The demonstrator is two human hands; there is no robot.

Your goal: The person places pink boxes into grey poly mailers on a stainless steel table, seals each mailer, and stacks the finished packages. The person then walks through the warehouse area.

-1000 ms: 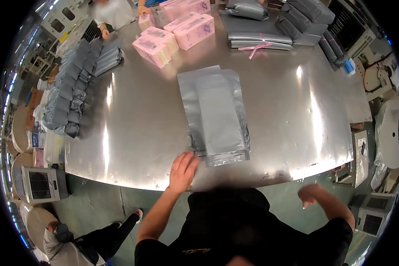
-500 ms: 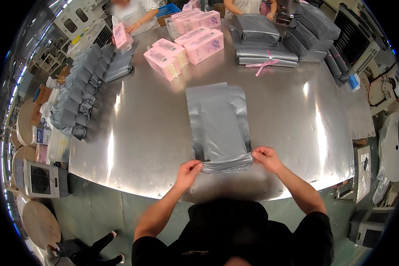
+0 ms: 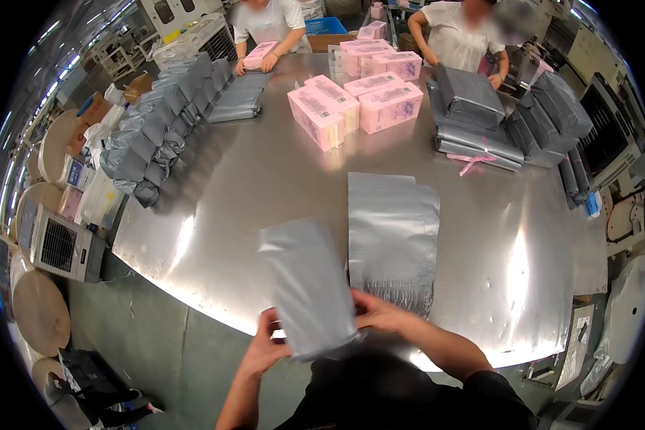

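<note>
A grey plastic mailing bag (image 3: 307, 283) is lifted off the table near its front edge, tilted to the left. My left hand (image 3: 267, 344) grips its lower left edge, the fingers partly hidden behind it. At the lower right edge, my right hand (image 3: 376, 312) is closed on the same bag; some of its fingertips are out of sight. Just beyond and to the right, a flat stack of grey mailing bags (image 3: 393, 229) lies on the metal table (image 3: 251, 190), its near end wrinkled.
Pink packs (image 3: 392, 107) stand at the far middle. Filled grey parcels (image 3: 132, 147) line the left side; more grey parcels (image 3: 469, 97) and tied bundled bags (image 3: 478, 147) lie far right. Two co-workers stand across, one with hands on a pink pack (image 3: 260, 55).
My hands have raised one bag from the stack and brought it left and closer to me. The view has shifted left. A co-worker's pink pack has come down onto the grey bags.
</note>
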